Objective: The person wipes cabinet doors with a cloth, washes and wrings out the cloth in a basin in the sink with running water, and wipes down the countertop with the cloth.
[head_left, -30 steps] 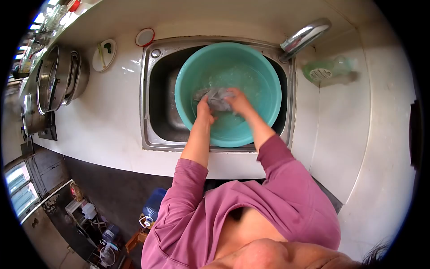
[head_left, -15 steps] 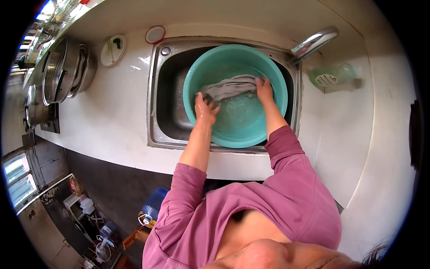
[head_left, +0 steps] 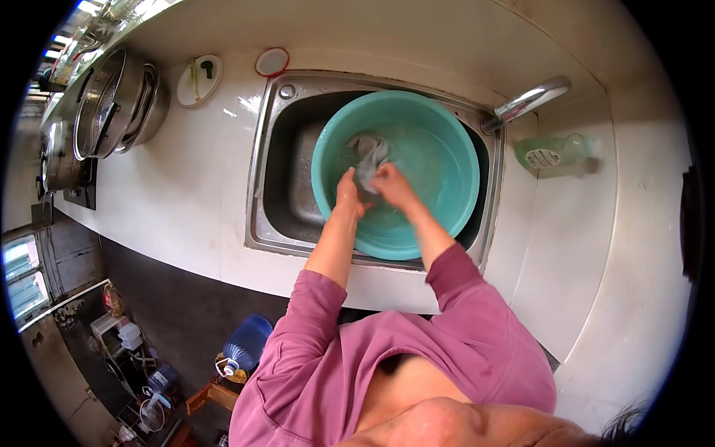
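A wet grey cloth (head_left: 369, 153) lies bunched in the left part of a turquoise plastic basin (head_left: 465, 160) that holds water. My right hand (head_left: 395, 187) is closed on the near end of the cloth, somewhat smeared by motion. Close to its left, my left hand (head_left: 348, 195) is inside the basin with fingers stretched and the thumb apart. It is beside the cloth; whether it touches the cloth is hard to make out.
The basin sits in a steel sink (head_left: 290, 190) under a chrome faucet (head_left: 530, 102). A green soap bottle (head_left: 551, 153) stands at right. Stacked metal pots (head_left: 112, 108), a white lid (head_left: 199, 80) and a red-rimmed dish (head_left: 272, 62) are on the left counter.
My right hand has moved left and nearer to me with the cloth, which went from stretched across the basin to bunched. My left hand has shifted slightly.
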`<state>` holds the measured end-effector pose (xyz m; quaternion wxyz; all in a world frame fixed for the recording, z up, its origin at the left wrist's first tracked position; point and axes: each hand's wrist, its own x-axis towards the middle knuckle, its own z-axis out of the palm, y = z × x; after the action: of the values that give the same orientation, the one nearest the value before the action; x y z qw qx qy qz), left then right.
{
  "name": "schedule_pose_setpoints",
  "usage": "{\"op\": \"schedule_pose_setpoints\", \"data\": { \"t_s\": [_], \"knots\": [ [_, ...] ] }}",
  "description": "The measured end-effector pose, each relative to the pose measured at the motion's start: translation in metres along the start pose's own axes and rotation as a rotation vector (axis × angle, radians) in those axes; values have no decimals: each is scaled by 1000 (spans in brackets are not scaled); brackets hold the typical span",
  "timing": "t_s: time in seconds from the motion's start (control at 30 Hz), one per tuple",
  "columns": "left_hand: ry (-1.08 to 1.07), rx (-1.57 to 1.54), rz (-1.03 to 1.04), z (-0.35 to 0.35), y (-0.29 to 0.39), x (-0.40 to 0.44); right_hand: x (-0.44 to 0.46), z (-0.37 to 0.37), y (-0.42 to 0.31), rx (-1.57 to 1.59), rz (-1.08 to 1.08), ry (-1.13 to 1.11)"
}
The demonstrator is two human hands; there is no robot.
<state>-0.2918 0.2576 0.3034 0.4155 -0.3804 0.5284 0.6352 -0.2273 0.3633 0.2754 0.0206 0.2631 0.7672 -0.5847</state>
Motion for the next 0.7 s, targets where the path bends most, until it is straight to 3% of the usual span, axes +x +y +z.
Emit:
{"op": "schedule_pose_setpoints", "data": {
  "t_s": [0.07,0.1,0.17,0.2,0.23,0.27,0.3,0.33,0.37,0.4,0.47,0.5,0.57,0.63,0.7],
  "knots": [
    [-393,-307,-33,-16,-4,33,-39,23,-45,-23,-250,7],
    [-391,-306,-35,-21,-3,47,-54,29,-62,-64,-385,10],
    [-434,-106,-38,-29,-11,68,-59,32,-74,-176,-407,-11],
    [-488,71,577,-28,-36,61,-57,30,-76,-295,-450,-32],
    [-493,69,576,-17,-36,43,-39,24,-67,-300,-252,22],
    [-310,15,296,-1,-24,10,-12,15,-51,-302,-55,77],
    [-123,-33,15,12,-15,-19,2,-3,-31,-487,-223,129],
    [-156,-93,90,20,-17,-38,12,-25,-7,-668,-387,180],
    [-151,-85,86,16,-17,-31,25,-44,19,-711,-416,181],
    [-187,38,331,13,-18,-19,31,-61,37,-759,-448,181],
    [-168,409,869,2,-7,-5,21,-89,21,-399,-214,324],
    [-171,410,869,-5,-4,4,15,-100,21,-399,-213,326],
    [-22,644,944,-16,-1,17,3,-116,23,-475,27,140],
    [-102,662,867,-18,14,-12,-9,-117,11,-498,46,138],
    [-245,430,756,-20,18,-35,-23,-116,-8,-300,63,206]
  ]
}}
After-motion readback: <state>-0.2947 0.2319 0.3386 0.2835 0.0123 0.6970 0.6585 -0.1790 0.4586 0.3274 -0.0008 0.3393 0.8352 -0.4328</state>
